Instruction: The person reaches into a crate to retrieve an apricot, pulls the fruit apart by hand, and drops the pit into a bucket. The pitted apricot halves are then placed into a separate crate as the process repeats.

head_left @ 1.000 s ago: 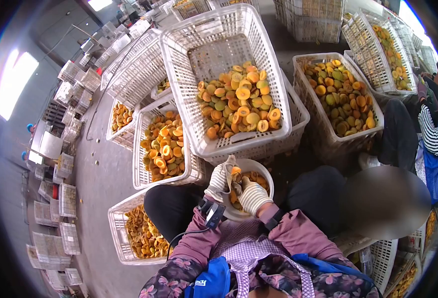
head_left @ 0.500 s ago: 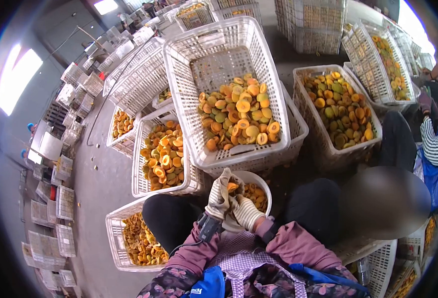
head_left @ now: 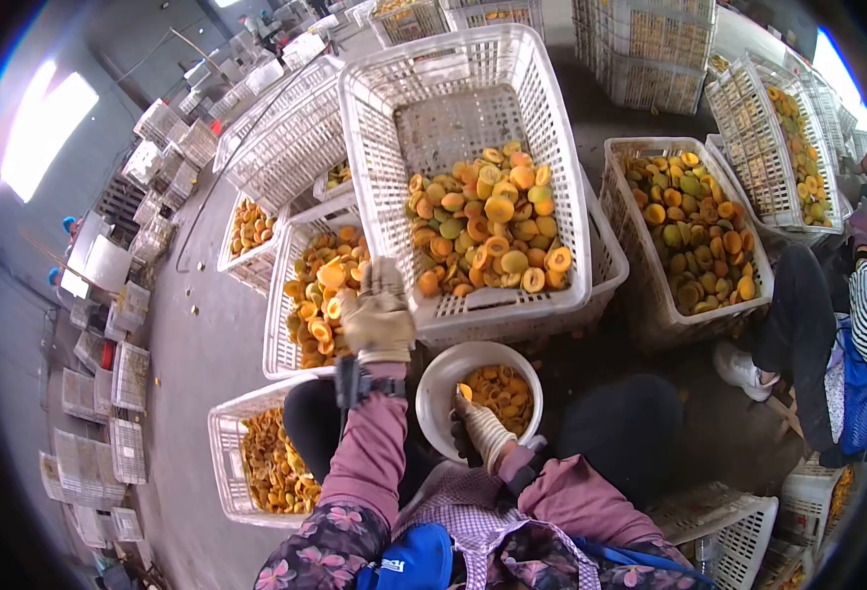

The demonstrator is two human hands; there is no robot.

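Note:
My left hand (head_left: 379, 315), in a pale work glove and blurred by motion, is above the right side of a white crate (head_left: 274, 339) of cut apricot halves. Its fingers look stretched out, with a bright orange apricot half (head_left: 333, 275) close to them. My right hand (head_left: 482, 429), in a striped glove, is closed over a white bucket (head_left: 431, 393) with apricot pieces inside. At its fingertips shows a small orange apricot piece (head_left: 466, 391); the palm is hidden. Just beyond both hands, a large tilted crate (head_left: 359, 177) holds many apricot halves (head_left: 482, 216).
A crate of darker pieces (head_left: 276, 462) sits at lower left. Another full crate (head_left: 689, 231) stands at right, beside a seated person's leg (head_left: 802, 324) and shoe (head_left: 743, 371). Stacked crates (head_left: 645, 49) rise behind. My knees flank the bucket.
My left hand has moved away from my right hand, up and left to the crate of halves. My right hand has stayed over the bucket. The view has shifted slightly.

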